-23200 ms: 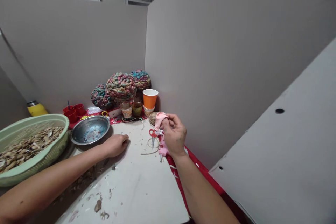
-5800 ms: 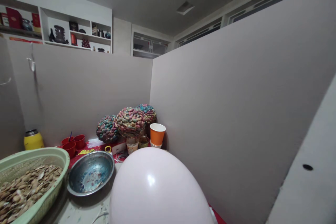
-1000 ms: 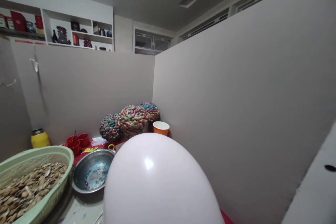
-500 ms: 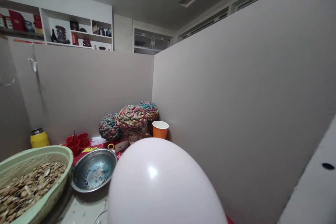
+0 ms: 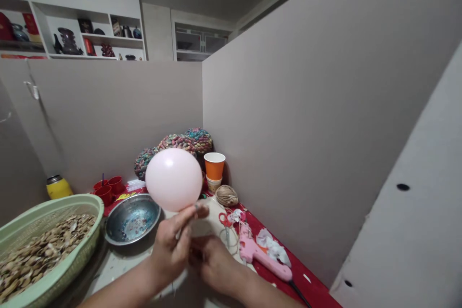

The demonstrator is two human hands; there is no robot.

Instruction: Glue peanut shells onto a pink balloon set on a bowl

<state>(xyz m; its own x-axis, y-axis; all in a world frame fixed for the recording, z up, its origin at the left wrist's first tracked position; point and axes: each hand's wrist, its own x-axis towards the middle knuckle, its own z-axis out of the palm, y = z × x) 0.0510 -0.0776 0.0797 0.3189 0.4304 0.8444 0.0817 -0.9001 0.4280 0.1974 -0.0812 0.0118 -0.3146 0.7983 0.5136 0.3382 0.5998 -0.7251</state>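
Observation:
A pale pink inflated balloon (image 5: 173, 179) is held up over the white work board (image 5: 119, 264). My left hand (image 5: 173, 245) grips it from below, fingers pinched at its neck. My right hand (image 5: 212, 262) sits close under and behind the left, fingers curled at the balloon's neck; the neck itself is hidden between both hands. Red-handled scissors (image 5: 226, 221) and a pink glue gun (image 5: 258, 255) lie just right of my hands on the red cloth.
A green basket (image 5: 72, 250) of shells stands at left, a metal bowl (image 5: 133, 217) beside it. At the back are colourful shell balls (image 5: 195, 138), an orange cup (image 5: 214, 166), a twine ball (image 5: 226, 196), red cups (image 5: 108, 188) and a yellow jar (image 5: 57, 186). Grey partition walls enclose the desk.
The balloon has moved away from the camera, from filling the lower view to being held over the table. Both hands have come into view at its neck.

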